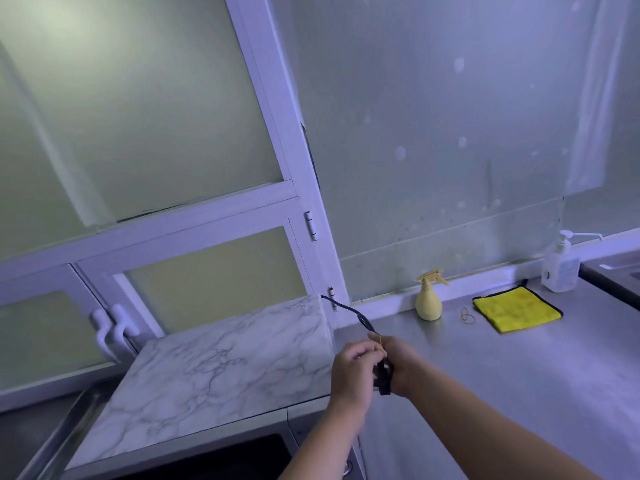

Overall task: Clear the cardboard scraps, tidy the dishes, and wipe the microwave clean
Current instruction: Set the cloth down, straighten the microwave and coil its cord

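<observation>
You have both hands at the near right corner of the one microwave (214, 375), which sits at the near left with a marble-patterned top and a dark door just showing at the bottom edge. Your right hand (403, 367) has its fingers wrapped around a folded bundle of the single black cord (383, 377). The free run of that cord rises from the bundle to the far right corner of the microwave top. Your left hand (353, 370) meets the bundle from the left, its fingers curled and pinching at the cord's upper end. One thin yellowish rubber band (381, 342) is stretched there, though I cannot tell which fingers hold it.

On the steel surface (519, 393) to the right lie four loose things, all well apart from your hands:
- One pale yellow spray bottle (429, 303) stands upright at the far edge against the wall.
- A second rubber band (467, 315) lies flat just right of it.
- One yellow cloth (516, 309) with a dark border lies folded flat beside that band.
- One clear pump bottle (559, 268) stands upright at the far right, just beyond the cloth.

Behind the microwave, the white window frame (298, 188) carries two handles (110, 327) side by side at the left and two hinges (311, 226) on its right upright.
</observation>
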A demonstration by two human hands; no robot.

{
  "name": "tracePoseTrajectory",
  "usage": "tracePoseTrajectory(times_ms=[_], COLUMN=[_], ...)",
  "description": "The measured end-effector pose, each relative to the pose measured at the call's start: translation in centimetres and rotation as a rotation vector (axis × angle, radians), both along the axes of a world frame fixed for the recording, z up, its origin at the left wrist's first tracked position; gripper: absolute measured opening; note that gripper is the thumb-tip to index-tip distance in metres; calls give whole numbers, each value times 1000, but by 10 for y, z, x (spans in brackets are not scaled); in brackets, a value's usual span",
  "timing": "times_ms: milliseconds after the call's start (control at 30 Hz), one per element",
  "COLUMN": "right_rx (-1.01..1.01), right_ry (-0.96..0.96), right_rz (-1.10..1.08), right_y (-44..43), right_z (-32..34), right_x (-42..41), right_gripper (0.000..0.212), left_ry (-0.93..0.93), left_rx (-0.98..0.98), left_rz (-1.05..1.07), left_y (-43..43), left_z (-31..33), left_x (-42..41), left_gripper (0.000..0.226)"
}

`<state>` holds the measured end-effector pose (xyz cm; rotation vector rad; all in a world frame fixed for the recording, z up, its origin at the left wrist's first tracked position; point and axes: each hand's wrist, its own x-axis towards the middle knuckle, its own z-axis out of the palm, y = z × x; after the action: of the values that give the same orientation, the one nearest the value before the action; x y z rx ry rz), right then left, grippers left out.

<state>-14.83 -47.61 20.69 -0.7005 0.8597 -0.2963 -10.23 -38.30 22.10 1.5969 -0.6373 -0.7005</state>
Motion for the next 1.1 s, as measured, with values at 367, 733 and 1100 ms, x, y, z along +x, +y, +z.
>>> tracePoseTrajectory(times_ms=[367,733,1100], right_rx=[60,-95,-251], right_ry=[-116,-36,-193], right_rz=[13,302,269], right_y=[-1,-10,2], right_z=[11,1,-8], right_x=[3,-35,-49], right_gripper=[52,40,11], left_ry=[-286,-186,-953], left_rx=[155,-102,849], left_rz=[-409,-197,-367], left_y=[85,83,16], left_z=[13,51,62], left_x=[15,57,63], left_gripper=[5,29,33])
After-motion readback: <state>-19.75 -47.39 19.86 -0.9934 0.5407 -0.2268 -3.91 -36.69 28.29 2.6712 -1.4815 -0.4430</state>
